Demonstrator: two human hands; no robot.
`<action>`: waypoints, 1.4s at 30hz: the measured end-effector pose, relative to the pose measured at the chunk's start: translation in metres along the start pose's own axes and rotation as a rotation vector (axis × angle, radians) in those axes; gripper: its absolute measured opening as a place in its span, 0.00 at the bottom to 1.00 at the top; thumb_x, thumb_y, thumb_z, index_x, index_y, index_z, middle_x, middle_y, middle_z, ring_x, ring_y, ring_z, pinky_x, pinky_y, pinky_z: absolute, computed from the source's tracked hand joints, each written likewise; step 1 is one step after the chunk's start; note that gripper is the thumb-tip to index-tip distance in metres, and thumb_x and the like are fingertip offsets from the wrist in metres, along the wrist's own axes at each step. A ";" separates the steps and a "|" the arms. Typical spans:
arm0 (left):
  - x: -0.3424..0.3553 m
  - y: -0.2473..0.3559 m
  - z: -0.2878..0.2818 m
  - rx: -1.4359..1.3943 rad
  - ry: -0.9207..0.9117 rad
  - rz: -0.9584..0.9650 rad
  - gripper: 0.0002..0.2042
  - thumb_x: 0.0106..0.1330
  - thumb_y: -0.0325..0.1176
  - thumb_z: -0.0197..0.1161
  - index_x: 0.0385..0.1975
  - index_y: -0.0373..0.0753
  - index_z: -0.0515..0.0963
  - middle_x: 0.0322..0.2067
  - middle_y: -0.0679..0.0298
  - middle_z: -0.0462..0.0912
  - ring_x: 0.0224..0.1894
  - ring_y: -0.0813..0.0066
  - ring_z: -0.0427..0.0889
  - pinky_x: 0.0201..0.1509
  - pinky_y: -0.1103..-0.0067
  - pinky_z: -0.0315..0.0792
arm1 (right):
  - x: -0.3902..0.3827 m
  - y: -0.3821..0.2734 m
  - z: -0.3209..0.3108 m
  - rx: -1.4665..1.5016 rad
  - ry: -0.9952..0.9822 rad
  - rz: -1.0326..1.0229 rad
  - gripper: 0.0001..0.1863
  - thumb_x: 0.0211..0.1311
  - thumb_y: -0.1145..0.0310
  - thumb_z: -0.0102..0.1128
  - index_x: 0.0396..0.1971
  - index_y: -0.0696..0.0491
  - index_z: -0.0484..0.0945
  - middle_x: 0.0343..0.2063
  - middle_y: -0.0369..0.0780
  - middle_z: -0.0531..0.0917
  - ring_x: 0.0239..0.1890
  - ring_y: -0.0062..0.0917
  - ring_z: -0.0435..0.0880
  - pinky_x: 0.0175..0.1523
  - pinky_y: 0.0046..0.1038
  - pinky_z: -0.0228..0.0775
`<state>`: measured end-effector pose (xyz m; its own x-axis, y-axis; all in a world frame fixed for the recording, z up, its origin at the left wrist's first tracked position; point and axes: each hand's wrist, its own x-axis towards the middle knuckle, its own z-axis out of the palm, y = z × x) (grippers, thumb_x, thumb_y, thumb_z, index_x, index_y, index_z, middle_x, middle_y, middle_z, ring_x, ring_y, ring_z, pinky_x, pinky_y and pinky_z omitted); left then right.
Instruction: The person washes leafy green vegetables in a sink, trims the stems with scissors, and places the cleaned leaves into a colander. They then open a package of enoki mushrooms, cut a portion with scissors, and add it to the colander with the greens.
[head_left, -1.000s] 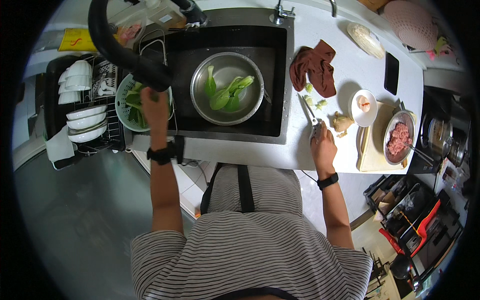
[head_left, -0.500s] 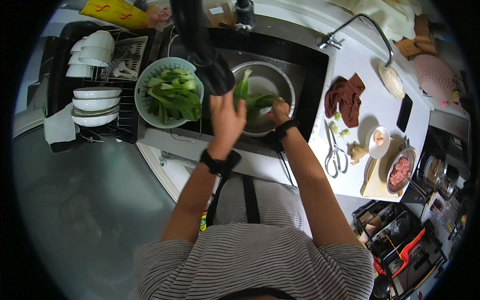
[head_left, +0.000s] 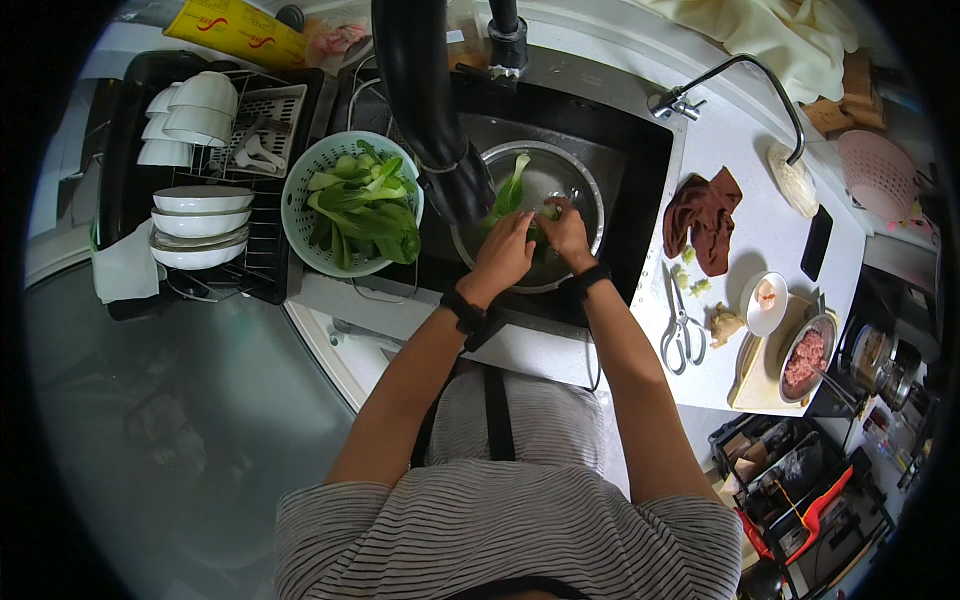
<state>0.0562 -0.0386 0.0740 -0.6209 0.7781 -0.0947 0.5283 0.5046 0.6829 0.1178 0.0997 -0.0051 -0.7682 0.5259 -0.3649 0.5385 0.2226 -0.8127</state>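
Observation:
A round metal basin [head_left: 598,215] holding water stands in the dark sink. Inside it, one bok choy [head_left: 512,185] leans with its pale stem up toward the far side. Over the near half of the basin, my right hand [head_left: 568,238] is closed with its fingertips pinched on a bok choy, mostly covered by the hands. Close beside it, my left hand [head_left: 503,255] has its fingers together against the same greens. A pale green colander [head_left: 298,225] heaped with bok choy leaves [head_left: 370,215] sits left of the basin.
A thick black faucet [head_left: 440,150] hangs over the basin's left rim. Bowls fill the dish rack [head_left: 262,220] at left. On the right counter lie a brown cloth [head_left: 705,215], scissors [head_left: 683,335], ginger [head_left: 725,323], a white bowl [head_left: 764,318] and a bowl of minced meat [head_left: 803,362].
My left hand has moved right from beside the colander to meet my right hand over the basin. The long greens my right hand held are now mostly hidden. The view has shifted slightly.

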 end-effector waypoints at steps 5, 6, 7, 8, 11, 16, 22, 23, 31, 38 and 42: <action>0.016 -0.003 0.004 -0.492 -0.028 -0.084 0.25 0.58 0.28 0.59 0.57 0.38 0.64 0.47 0.54 0.75 0.48 0.63 0.75 0.50 0.75 0.68 | -0.026 -0.052 -0.032 0.340 -0.086 -0.017 0.26 0.54 0.67 0.61 0.53 0.60 0.67 0.32 0.47 0.80 0.29 0.26 0.80 0.33 0.28 0.72; 0.017 -0.002 0.002 -0.539 -0.026 -0.070 0.25 0.57 0.28 0.60 0.56 0.37 0.65 0.48 0.53 0.74 0.49 0.61 0.75 0.50 0.75 0.68 | -0.029 -0.055 -0.036 0.453 -0.119 0.039 0.25 0.55 0.69 0.59 0.53 0.61 0.67 0.32 0.45 0.80 0.29 0.24 0.79 0.32 0.27 0.72; 0.017 -0.001 -0.001 -0.585 -0.023 -0.057 0.24 0.57 0.28 0.60 0.55 0.36 0.65 0.49 0.51 0.74 0.49 0.60 0.75 0.51 0.75 0.68 | -0.031 -0.056 -0.038 0.582 -0.153 0.071 0.24 0.56 0.71 0.58 0.53 0.62 0.67 0.32 0.43 0.81 0.28 0.21 0.78 0.32 0.26 0.72; 0.017 0.001 -0.004 -0.677 -0.045 -0.100 0.24 0.57 0.29 0.61 0.55 0.36 0.66 0.51 0.51 0.72 0.51 0.64 0.75 0.51 0.78 0.68 | -0.032 -0.058 -0.038 0.634 -0.166 0.091 0.23 0.59 0.75 0.53 0.55 0.62 0.65 0.34 0.39 0.80 0.30 0.20 0.78 0.32 0.24 0.72; 0.015 0.010 -0.011 -0.591 0.010 0.008 0.24 0.57 0.27 0.59 0.56 0.37 0.65 0.45 0.53 0.76 0.47 0.60 0.77 0.47 0.75 0.70 | -0.037 -0.061 -0.034 0.524 -0.132 -0.039 0.23 0.59 0.77 0.51 0.55 0.62 0.64 0.35 0.39 0.80 0.31 0.19 0.77 0.32 0.24 0.72; 0.008 0.034 -0.006 0.119 0.105 -0.017 0.22 0.57 0.24 0.53 0.54 0.38 0.66 0.41 0.51 0.76 0.39 0.52 0.77 0.40 0.66 0.72 | -0.048 -0.072 -0.029 -0.146 0.096 -0.145 0.15 0.55 0.69 0.48 0.42 0.56 0.73 0.31 0.54 0.78 0.31 0.49 0.77 0.38 0.42 0.70; 0.007 0.027 -0.004 0.041 0.036 0.017 0.15 0.62 0.28 0.50 0.50 0.35 0.68 0.38 0.49 0.78 0.37 0.49 0.78 0.38 0.65 0.73 | -0.055 -0.066 -0.036 -0.269 0.083 -0.298 0.11 0.55 0.71 0.48 0.38 0.56 0.72 0.34 0.51 0.78 0.35 0.47 0.77 0.38 0.43 0.69; 0.007 0.023 -0.005 -0.058 0.009 0.021 0.15 0.63 0.28 0.50 0.50 0.35 0.68 0.38 0.49 0.78 0.38 0.50 0.78 0.39 0.66 0.72 | -0.055 -0.063 -0.038 -0.262 0.074 -0.317 0.11 0.55 0.72 0.48 0.38 0.56 0.71 0.34 0.51 0.78 0.36 0.47 0.77 0.38 0.43 0.69; 0.009 0.000 -0.031 -1.096 -0.406 -0.398 0.13 0.67 0.30 0.49 0.49 0.35 0.70 0.21 0.68 0.73 0.15 0.88 0.62 0.17 0.88 0.55 | -0.059 -0.050 -0.058 0.364 -0.346 -0.195 0.12 0.60 0.79 0.45 0.44 0.58 0.69 0.29 0.44 0.78 0.27 0.28 0.81 0.33 0.24 0.71; 0.008 0.015 -0.038 -1.596 -0.428 -0.476 0.12 0.68 0.33 0.48 0.46 0.34 0.68 0.24 0.66 0.71 0.12 0.89 0.57 0.14 0.89 0.50 | -0.055 -0.066 -0.066 0.823 -0.195 0.154 0.09 0.63 0.73 0.41 0.37 0.51 0.72 0.21 0.31 0.71 0.15 0.11 0.62 0.19 0.13 0.51; 0.006 0.011 -0.050 -1.953 -0.431 -0.428 0.09 0.69 0.33 0.45 0.40 0.35 0.68 0.26 0.65 0.69 0.12 0.90 0.56 0.14 0.91 0.52 | -0.045 -0.051 -0.091 0.914 -0.021 0.271 0.11 0.65 0.64 0.42 0.39 0.52 0.72 0.21 0.31 0.70 0.13 0.11 0.60 0.17 0.15 0.50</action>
<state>0.0291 -0.0467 0.1171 -0.2072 0.9111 -0.3562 -0.9596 -0.1184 0.2554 0.1565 0.1392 0.0943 -0.6680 0.4484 -0.5940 0.2271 -0.6373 -0.7364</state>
